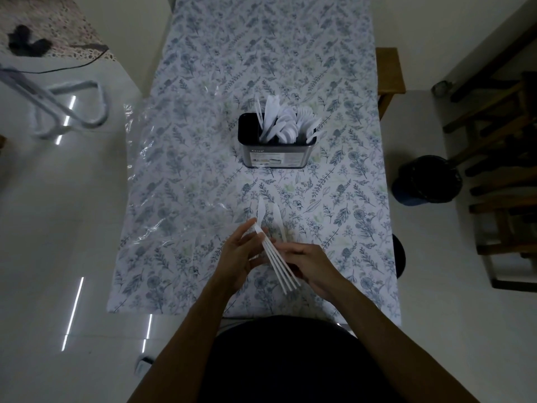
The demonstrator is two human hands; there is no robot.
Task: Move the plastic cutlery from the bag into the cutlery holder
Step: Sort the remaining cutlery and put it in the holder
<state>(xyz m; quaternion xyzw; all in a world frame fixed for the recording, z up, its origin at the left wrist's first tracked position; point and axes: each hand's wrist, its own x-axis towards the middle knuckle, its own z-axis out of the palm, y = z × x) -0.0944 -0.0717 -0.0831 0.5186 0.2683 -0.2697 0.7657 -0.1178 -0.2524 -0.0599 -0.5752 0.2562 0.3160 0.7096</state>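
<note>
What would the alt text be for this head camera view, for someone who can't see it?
Both hands, left and right, hold a fanned bunch of white plastic knives above a floral tablecloth. Beyond stands a dark cutlery holder full of white cutlery, a clear plastic bag to its left.

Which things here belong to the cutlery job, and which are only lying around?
Belong to the job:
- white plastic knives, held by left hand and right hand
- two loose knives on the table
- cutlery holder, already holding white cutlery
- clear plastic bag, flat on the table

Just lying about:
- dark bin
- wooden chairs
- white metal frame
</note>
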